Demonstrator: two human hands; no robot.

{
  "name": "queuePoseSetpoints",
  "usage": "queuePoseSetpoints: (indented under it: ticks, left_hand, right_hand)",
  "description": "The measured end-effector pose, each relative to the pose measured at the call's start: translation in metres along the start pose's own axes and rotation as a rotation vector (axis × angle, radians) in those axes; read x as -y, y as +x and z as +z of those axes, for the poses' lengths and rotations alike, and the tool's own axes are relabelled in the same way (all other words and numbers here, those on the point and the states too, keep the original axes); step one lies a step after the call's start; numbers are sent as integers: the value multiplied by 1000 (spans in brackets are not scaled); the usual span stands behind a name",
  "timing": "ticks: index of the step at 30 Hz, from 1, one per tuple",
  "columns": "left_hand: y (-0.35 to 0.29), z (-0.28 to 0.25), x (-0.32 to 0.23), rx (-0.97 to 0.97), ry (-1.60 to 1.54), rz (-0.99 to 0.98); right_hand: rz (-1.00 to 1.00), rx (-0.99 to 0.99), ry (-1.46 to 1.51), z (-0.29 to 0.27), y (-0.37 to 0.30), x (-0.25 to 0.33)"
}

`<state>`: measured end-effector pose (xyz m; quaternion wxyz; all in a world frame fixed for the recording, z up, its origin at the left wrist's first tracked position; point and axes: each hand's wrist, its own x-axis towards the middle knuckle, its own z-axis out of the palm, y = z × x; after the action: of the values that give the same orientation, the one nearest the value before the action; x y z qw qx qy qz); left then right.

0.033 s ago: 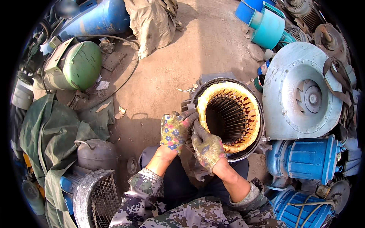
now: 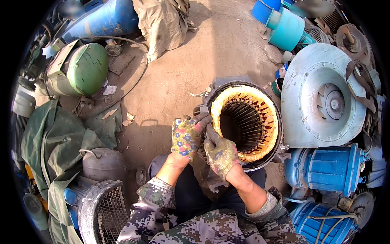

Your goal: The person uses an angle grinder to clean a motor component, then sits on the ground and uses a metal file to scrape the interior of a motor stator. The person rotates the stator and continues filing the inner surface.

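Right hand [image 2: 221, 154] shifting slightly leftward, left hand [image 2: 185, 137] meeting it beside yellow winding [image 2: 219, 100], centre of frame; fingers [image 2: 200, 118] bunching, cannot tell whether pinching anything.

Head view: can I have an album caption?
Left hand and right hand, both gloved, close together beside the yellow ring of a motor housing.

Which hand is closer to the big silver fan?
Right. The right hand is left of the fan, with the round motor between them; the left hand is farther left.
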<state>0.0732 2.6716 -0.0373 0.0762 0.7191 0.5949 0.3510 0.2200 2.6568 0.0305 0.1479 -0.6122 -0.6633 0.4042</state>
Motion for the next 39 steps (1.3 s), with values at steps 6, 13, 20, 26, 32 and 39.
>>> queuePoseSetpoints:
  ticks: [6, 13, 20, 26, 32, 39]
  left_hand:
    - [11, -1, -2, 6, 9, 100]
    - [-6, -3, -5, 19, 8, 109]
    - [8, 9, 1, -31, 7, 92]
    - [1, 3, 2, 3, -7, 65]
    - [32, 3, 1, -38, -255, -70]
    - [38, 7, 2, -8, -186, -68]
  right_hand:
    - [-22, 19, 211, 2, 4, -22]
    - [-102, -9, 126, 7, -10, -15]
    - [92, 85, 411, 10, 3, -23]
    - [101, 93, 359, 7, -5, -15]
    - [139, 110, 575, 1, 21, 4]
    - [124, 123, 692, 3, 32, -11]
